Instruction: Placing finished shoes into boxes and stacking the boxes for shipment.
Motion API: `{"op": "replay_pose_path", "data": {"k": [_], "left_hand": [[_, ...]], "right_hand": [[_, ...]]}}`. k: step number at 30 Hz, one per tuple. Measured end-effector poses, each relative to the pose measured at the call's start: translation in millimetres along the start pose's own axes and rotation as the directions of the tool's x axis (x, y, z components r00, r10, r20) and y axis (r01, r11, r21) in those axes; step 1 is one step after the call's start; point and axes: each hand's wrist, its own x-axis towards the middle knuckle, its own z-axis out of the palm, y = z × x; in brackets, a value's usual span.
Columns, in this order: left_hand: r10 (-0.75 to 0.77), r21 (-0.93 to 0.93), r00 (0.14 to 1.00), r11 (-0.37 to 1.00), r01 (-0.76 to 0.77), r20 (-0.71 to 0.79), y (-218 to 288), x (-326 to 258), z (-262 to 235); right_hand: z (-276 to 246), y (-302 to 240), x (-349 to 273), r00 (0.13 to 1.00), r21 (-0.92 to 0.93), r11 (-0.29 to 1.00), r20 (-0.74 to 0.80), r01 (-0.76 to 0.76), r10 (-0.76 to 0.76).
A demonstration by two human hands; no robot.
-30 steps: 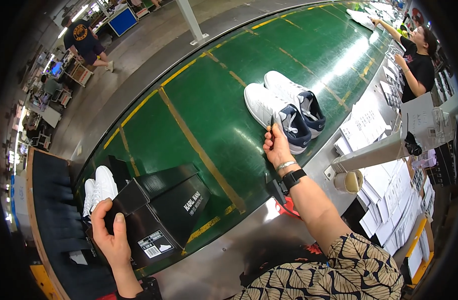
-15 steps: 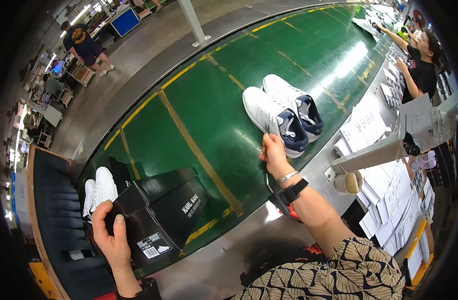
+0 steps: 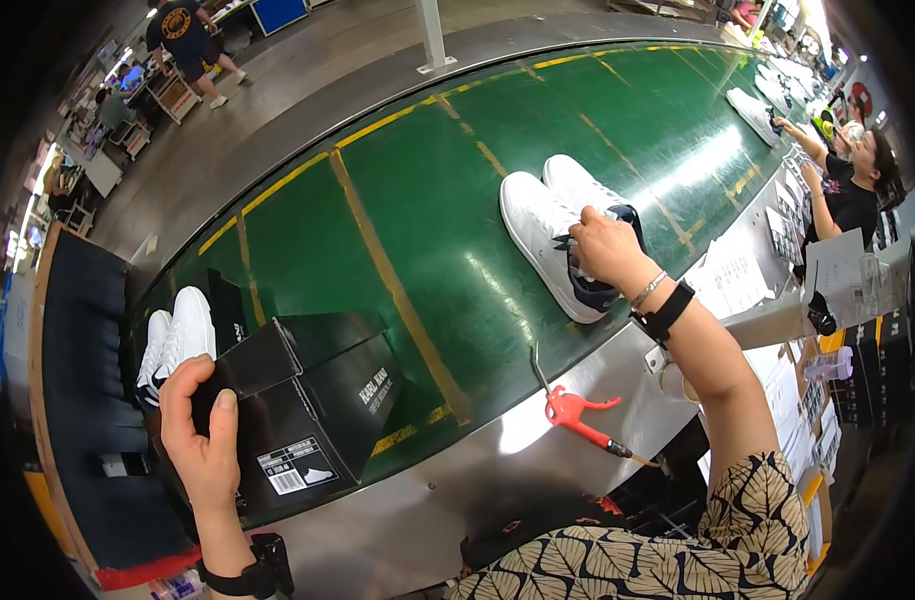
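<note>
A pair of white sneakers [image 3: 533, 225] with dark navy linings stands side by side on the green conveyor belt. My right hand [image 3: 609, 247] is over their openings, fingers closed at the tongue and laces of the nearer shoe; what they pinch is hidden. On the left, my left hand [image 3: 199, 430] is against the end of a black shoebox [image 3: 307, 400] with a white label. Its thumb is apart from its fingers, with nothing seen between them. Just beyond that hand are two more white sneakers [image 3: 188, 325], toes up, beside the box.
A red air blow gun [image 3: 577, 410] lies on the metal edge [image 3: 457, 470] of the belt. Paper stacks [image 3: 727, 280] and a metal post [image 3: 767, 322] are to the right. A dark padded panel [image 3: 87, 370] borders the left. A co-worker [image 3: 857, 190] handles shoes farther along.
My right hand has moved from the near side of the nearer sneaker up over the shoes' openings. My left hand stays by the box. The view has shifted, uncovering the blow gun.
</note>
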Motion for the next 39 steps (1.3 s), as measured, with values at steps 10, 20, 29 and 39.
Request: {"op": "replay_pose_path", "data": {"k": [10, 20, 29, 39], "left_hand": [[0.000, -0.003, 1.000, 1.000, 0.000, -0.002, 2.0, -1.0, -2.1], [-0.025, -0.015, 1.000, 1.000, 0.025, 0.002, -0.1, -2.9, -0.6], [-0.033, -0.028, 0.999, 0.999, 0.033, -0.005, -4.1, -9.5, -2.1], [-0.019, 0.159, 1.000, 0.987, 0.017, 0.006, 2.6, -19.6, 1.0]], "right_hand": [[-12.5, -6.7, 40.8, 0.990, -0.180, 0.979, 0.121, 0.096, -0.075], [-2.6, 3.8, 47.7, 0.958, -0.163, 0.972, 0.256, 0.171, -0.126], [0.5, 5.4, 34.1, 0.983, -0.003, 0.991, 0.125, 0.134, -0.132], [6.3, 11.1, -83.1, 0.949, 0.700, 0.713, -0.254, 0.047, 0.187]]}}
